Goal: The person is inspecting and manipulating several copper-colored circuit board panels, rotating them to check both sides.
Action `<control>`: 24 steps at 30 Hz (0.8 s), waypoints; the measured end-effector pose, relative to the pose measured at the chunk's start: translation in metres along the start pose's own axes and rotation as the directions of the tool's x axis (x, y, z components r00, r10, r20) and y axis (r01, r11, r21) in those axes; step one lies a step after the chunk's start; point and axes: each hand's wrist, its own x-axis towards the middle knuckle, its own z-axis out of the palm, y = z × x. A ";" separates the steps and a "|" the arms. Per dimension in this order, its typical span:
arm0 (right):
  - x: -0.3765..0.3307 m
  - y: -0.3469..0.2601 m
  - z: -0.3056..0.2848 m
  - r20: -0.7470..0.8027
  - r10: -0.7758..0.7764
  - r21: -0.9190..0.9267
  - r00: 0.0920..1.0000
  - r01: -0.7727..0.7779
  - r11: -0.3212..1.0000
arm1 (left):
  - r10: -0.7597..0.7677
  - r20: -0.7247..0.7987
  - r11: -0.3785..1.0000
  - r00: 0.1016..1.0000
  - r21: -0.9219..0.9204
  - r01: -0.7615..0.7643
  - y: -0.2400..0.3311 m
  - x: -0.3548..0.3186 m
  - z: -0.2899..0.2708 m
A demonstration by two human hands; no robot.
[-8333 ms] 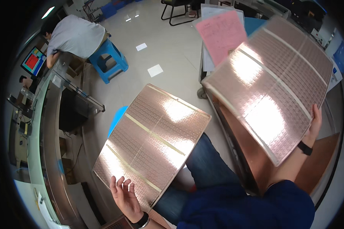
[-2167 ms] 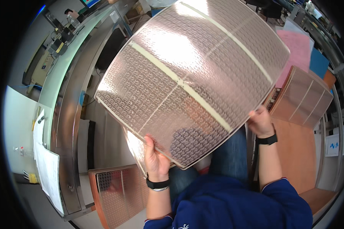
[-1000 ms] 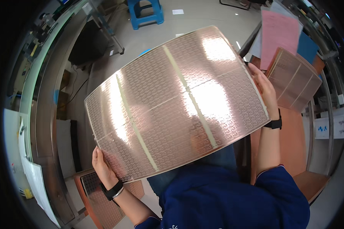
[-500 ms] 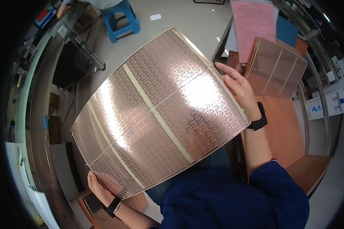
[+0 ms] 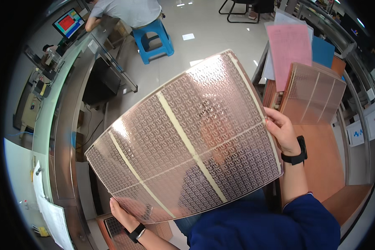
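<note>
A copper-toned panel (image 5: 158,158) with a fine repeating pattern was held in the air before the person's dark blue shirt (image 5: 254,229), its far right corner showing highest. 2 pale yellowish strips crossed its face, with a thinner line running across them, and glare lit its far edge. The left hand (image 5: 124,214) gripped the near left end; the right hand (image 5: 282,130) was closed on the right edge. A black band circled each wrist. To the right, similar panels (image 5: 314,96) stood leaning near a pink sheet (image 5: 289,54) and a blue sheet (image 5: 323,52). Another panel (image 5: 114,227) showed at lower left, partly hidden. Beyond, a co-worker (image 5: 129,12) sat on a blue stool (image 5: 148,30) at a bench (image 5: 57,100) near a lit screen (image 5: 68,24).
</note>
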 end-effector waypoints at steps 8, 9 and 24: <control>-0.007 0.000 -0.002 0.023 -0.069 0.041 0.997 0.068 0.997 | 0.038 -0.034 0.999 0.999 -0.024 -0.039 0.007 -0.004 0.009; -0.008 0.000 -0.004 0.016 -0.066 0.031 0.998 0.065 0.997 | 0.045 -0.004 0.998 0.999 -0.047 -0.045 0.008 -0.004 0.007; 0.058 0.068 -0.051 -0.044 -0.587 0.600 0.808 0.492 0.631 | 0.260 0.268 0.861 0.928 -0.500 -0.096 0.044 0.036 -0.001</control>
